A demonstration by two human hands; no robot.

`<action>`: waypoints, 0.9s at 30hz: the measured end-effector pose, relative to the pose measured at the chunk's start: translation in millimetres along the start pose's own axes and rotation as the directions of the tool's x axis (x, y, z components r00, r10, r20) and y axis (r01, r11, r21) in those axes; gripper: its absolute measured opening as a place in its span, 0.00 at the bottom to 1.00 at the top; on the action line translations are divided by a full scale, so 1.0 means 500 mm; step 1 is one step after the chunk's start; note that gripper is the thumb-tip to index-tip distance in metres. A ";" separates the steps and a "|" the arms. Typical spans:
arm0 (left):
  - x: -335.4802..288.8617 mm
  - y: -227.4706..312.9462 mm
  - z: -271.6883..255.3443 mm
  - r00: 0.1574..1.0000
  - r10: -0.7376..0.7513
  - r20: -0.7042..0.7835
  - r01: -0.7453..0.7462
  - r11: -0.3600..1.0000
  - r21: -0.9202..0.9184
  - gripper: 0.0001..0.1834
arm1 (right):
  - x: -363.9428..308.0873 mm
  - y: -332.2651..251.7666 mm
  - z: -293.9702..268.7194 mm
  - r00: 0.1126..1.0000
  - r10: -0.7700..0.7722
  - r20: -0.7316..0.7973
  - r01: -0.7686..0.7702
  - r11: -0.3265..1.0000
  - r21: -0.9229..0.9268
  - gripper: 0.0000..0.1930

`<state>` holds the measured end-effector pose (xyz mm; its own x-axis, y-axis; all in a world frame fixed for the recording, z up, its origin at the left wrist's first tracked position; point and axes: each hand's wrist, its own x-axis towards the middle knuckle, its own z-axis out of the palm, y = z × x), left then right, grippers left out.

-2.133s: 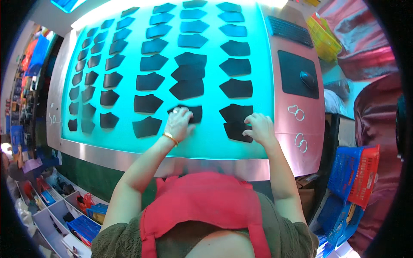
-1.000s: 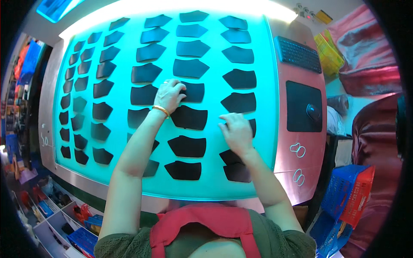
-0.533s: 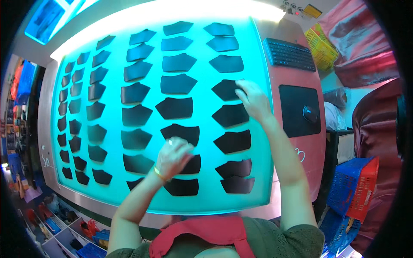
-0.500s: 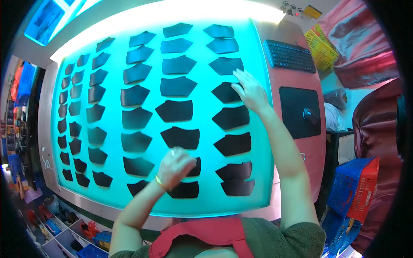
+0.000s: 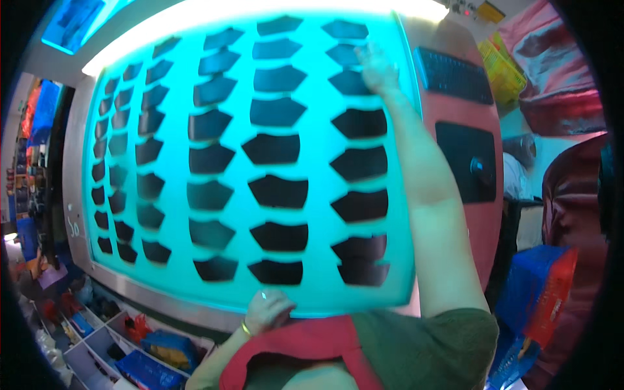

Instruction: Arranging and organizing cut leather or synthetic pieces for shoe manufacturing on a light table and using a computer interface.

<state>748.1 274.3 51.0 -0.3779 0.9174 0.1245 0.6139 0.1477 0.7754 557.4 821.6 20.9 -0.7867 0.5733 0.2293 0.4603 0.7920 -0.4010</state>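
Observation:
Rows of dark, flat pieces point(image 5: 279, 191) with one pointed end lie on a glowing turquoise table top point(image 5: 311, 162). My right hand point(image 5: 379, 68) reaches over the right-hand column at the far side, fingers stretched out and slightly blurred. Its fingertips are beside a dark piece point(image 5: 343, 54), and another piece point(image 5: 350, 83) lies just under the palm; whether they touch cannot be told. My left hand point(image 5: 268, 311) is at the table's near edge, its fingers curled in, below the nearest piece point(image 5: 276, 272) of the middle column. Nothing shows in either hand.
A black keyboard point(image 5: 453, 76) and a mouse point(image 5: 480, 168) on a dark mat point(image 5: 459, 146) sit on the table's right side. Blue and red baskets point(image 5: 528, 286) stand at the right. Boxes with sundry items point(image 5: 146, 354) are at the lower left. A bright lamp borders the far edge.
My right hand has moved farther away along the right column. My left hand has drawn back from the middle column's near pieces to the table edge. The whole view has shifted slightly.

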 end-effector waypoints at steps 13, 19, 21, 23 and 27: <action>-0.066 0.081 0.049 0.997 -0.076 0.018 0.070 0.973 0.218 0.07 | -0.972 -0.072 -0.223 0.955 -0.158 0.251 0.145 0.987 0.069 0.25; 0.000 0.023 0.165 0.990 0.133 0.051 -0.142 0.956 0.256 0.11 | -1.004 -0.048 -0.217 0.872 -0.340 0.351 0.327 0.940 0.100 0.24; 0.058 0.022 0.190 0.985 0.173 0.012 -0.171 0.954 0.248 0.12 | -1.003 -0.040 -0.220 0.806 -0.445 0.391 0.403 0.896 0.188 0.22; 0.124 0.020 0.220 0.982 0.172 -0.076 -0.150 0.959 0.239 0.13 | -0.998 -0.032 -0.216 0.790 -0.481 0.381 0.436 0.877 0.202 0.21; 0.210 -0.002 0.256 0.970 0.170 -0.176 -0.119 0.956 0.268 0.14 | -0.988 -0.037 -0.209 0.759 -0.536 0.371 0.501 0.844 0.192 0.20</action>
<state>796.6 417.9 -16.0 -0.3835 0.8499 0.3615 0.8180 0.1308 0.5602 980.6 545.5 7.8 -0.9960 -0.0669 0.0601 -0.0852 0.9152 -0.3940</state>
